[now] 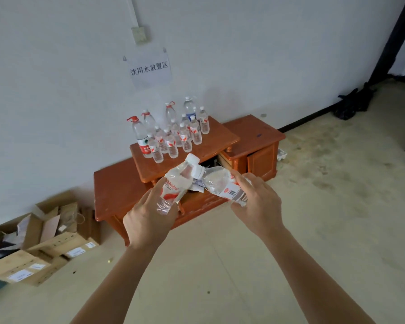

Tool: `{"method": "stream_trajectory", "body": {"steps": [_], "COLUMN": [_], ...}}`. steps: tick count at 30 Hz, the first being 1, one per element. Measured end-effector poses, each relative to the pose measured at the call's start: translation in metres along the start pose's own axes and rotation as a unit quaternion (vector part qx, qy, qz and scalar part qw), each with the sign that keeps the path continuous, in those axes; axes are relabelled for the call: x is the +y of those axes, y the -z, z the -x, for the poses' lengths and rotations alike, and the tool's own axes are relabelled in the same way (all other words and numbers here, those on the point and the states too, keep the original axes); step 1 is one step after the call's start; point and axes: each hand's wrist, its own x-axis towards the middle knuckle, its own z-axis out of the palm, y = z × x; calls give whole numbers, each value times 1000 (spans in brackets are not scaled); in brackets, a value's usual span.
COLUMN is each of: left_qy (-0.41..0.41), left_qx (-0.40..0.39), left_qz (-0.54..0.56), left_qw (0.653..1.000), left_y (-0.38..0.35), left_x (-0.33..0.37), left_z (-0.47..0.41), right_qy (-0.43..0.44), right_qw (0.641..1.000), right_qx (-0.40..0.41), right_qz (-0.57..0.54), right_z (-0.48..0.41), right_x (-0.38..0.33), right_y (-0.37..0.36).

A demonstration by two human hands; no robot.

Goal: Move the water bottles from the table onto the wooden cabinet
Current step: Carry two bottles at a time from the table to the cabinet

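Our left hand [150,220] grips the left-hand bottle [174,184] around its lower half, fingers curled round the clear plastic. This bottle tilts with its white cap up and to the right, its red-and-white label facing us. Our right hand [258,202] grips the right-hand bottle [220,183] around its labelled lower half. This one lies almost sideways, its white cap pointing left. The two caps sit right beside each other, and we cannot tell whether they touch.

We hold both bottles in the air in front of the wooden cabinet [117,185], where they overlap its lower front in our view. The cabinet stands on the floor [313,230] against the white wall [56,90], with a low section on the left, a raised middle section and a lower section on the right. On the raised middle section the standing bottles [173,136] are gathered upright in a tight group. The small white-capped ones are in front and the taller ones with red caps are behind. A blue-labelled bottle [189,111] stands at the back.

A paper sign [150,70] hangs on the wall above the group. Open cardboard boxes [45,242] lie on the floor left of the cabinet, and a dark bag [353,104] sits by the wall far to the right.
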Motion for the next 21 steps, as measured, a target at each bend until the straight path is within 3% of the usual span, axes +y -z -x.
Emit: {"method": "stream_trajectory", "body": {"steps": [9,14,21], "left_qy": [67,44,59], "left_qx": [22,45,13], "left_qz": [39,76,134], "left_qw": [997,995,989], "left_y": [-133,-237,-348], "left_x": [-13,-33,-32], "left_z": [-121,-206,-357], "right_qy": [-16,-14,-45], "right_qw": [999,999,996], "right_qx": [-40,-38,-59], "right_qz": [9,17,40], "right_z": [-143,-248,-404], "right_x": [73,111,164], "right_y": [-74,-136,-181]}}
